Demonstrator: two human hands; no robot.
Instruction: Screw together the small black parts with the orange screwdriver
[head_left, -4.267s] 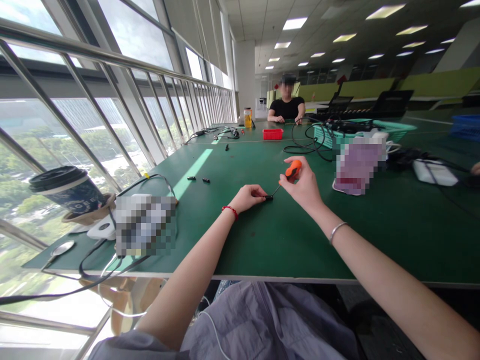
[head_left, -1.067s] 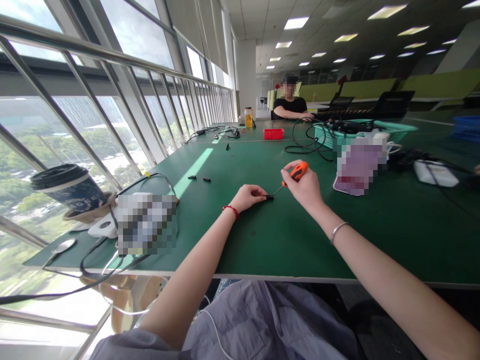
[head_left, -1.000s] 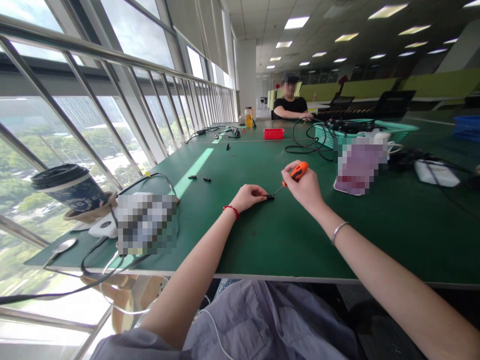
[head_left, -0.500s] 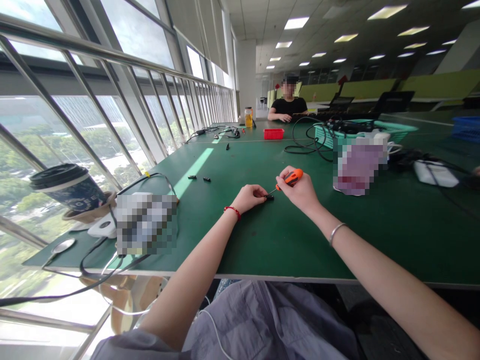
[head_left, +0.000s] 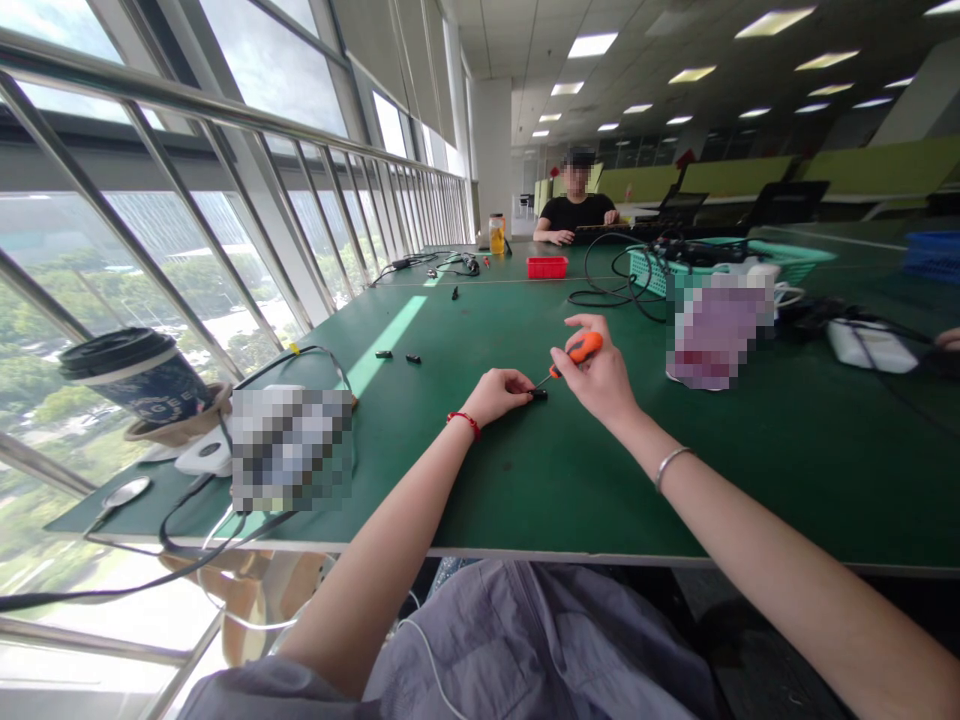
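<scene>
A small black part (head_left: 538,394) lies on the green table (head_left: 525,470), pinched against it by my left hand (head_left: 495,393), whose fingers are curled closed. My right hand (head_left: 596,375) grips a small screwdriver with an orange handle (head_left: 582,348). The thin shaft slants down to the left and its tip meets the black part. A red cord circles my left wrist and a silver bangle my right.
A lidded coffee cup (head_left: 139,380), cables and a white device sit at the left edge by the window rail. Two small black parts (head_left: 397,356) lie further out. A red tray (head_left: 546,267), a green basket (head_left: 720,255) and cables stand beyond. Another person (head_left: 576,205) sits at the far end.
My right hand has come down and leftwards, tilting the screwdriver flatter, with its tip still at the black part. My left hand has stayed put. The person at the far end has shifted their arms.
</scene>
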